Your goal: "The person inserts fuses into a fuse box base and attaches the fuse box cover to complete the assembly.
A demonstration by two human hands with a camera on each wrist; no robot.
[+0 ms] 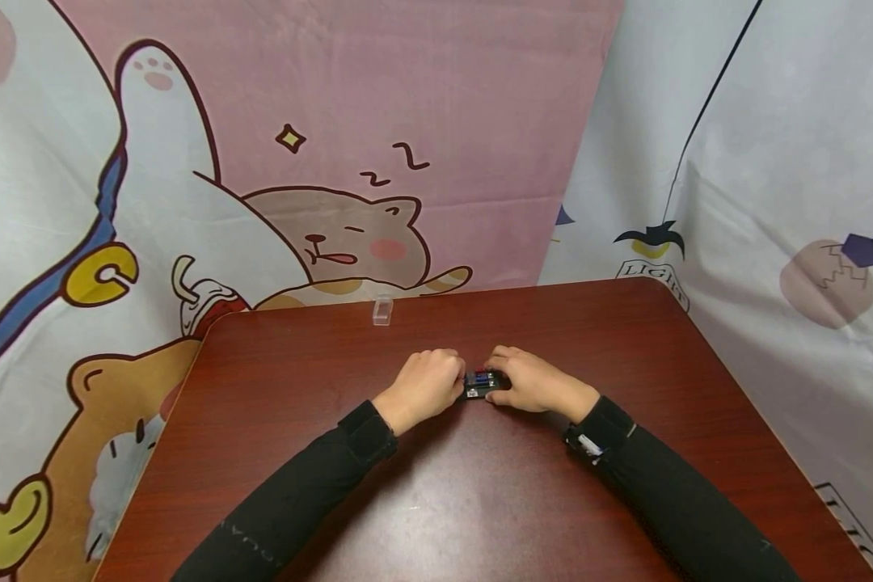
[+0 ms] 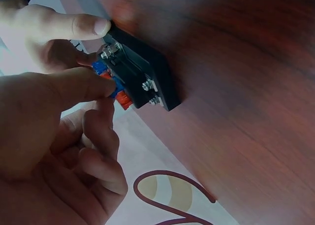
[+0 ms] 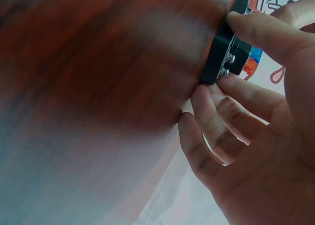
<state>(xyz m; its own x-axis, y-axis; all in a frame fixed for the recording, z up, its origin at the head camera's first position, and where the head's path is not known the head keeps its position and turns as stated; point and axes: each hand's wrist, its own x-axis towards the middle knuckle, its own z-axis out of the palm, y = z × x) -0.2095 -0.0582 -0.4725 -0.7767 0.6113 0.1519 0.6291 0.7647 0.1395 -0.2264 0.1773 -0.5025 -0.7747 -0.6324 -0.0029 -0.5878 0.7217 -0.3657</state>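
Near the table's middle, both hands are at a small black device (image 1: 483, 383) with metal screws and blue and red parts; its exact kind is unclear. My left hand (image 1: 423, 388) is on its left side. In the left wrist view, the left thumb and forefinger pinch the blue and red part (image 2: 120, 94) on top of the black base (image 2: 147, 67). My right hand (image 1: 537, 381) holds the base from the right, its thumb on one edge and fingers on the opposite side, as the right wrist view shows. The base's underside is hidden.
A small clear plastic piece (image 1: 382, 311) lies by the far edge of the reddish-brown wooden table (image 1: 436, 501). Behind the table hangs a printed cloth (image 1: 436, 97) with cartoon animals.
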